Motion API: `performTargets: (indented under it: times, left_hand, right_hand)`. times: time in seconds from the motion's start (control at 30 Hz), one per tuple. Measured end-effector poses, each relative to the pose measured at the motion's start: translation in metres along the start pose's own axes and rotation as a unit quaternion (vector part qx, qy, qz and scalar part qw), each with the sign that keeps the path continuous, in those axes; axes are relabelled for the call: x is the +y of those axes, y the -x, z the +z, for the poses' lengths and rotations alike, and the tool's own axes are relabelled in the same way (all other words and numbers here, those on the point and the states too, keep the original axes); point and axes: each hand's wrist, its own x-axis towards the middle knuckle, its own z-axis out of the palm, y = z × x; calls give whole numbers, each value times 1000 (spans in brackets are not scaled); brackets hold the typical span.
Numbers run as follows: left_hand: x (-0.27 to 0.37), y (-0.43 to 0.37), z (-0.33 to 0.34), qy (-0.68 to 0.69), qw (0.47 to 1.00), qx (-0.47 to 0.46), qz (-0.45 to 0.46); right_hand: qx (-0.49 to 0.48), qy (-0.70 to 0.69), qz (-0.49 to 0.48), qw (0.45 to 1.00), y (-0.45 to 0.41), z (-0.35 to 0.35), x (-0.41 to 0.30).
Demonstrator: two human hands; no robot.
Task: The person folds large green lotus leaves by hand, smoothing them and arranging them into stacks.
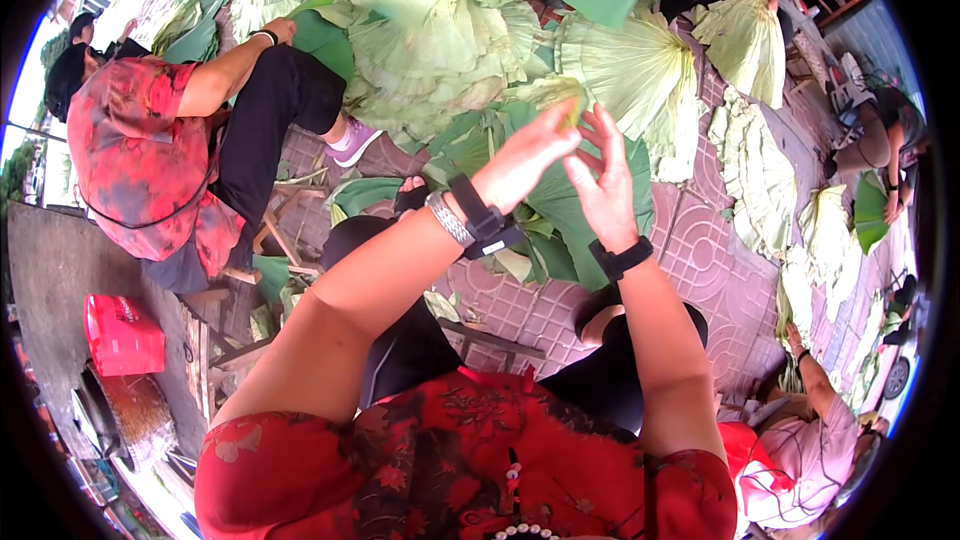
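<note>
My left hand (pixel 529 150) is raised in front of me, with a small piece of yellow-green leaf (pixel 576 106) at its fingertips. Facing it, my right hand (pixel 607 176) has its fingers spread, the fingertips close to the same piece; whether they touch it I cannot tell. Below both hands lie large green lotus leaves (pixel 566 217) on the paving. Beyond them spreads a broad pile of pale, wilted lotus leaves (pixel 442 52), with a fan-like stack of pale leaves (pixel 637 67) beside it.
A co-worker (pixel 142 142) in a red patterned shirt sits at the left on a wooden stool (pixel 281 232), holding a green leaf. Other people work at the far side and right. A red bag (pixel 124 334) stands at the lower left. More pale leaves (pixel 754 172) lie along the right.
</note>
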Motion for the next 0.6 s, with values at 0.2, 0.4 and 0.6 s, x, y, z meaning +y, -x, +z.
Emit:
performTargets:
  times: [0.2,0.4,0.6]
  left_hand:
    - [-2,-4,10,23,1000,-16,-6]
    - [8,-20,-1,-98,986,129,35]
    - [12,-24,-4,-288,956,47,26]
  right_hand:
    - [44,-8,47,998,-11,-12,5]
    - [48,-73,149,985,-18,-53,-1]
    - [-23,-146,202,968,-19,-70,-17]
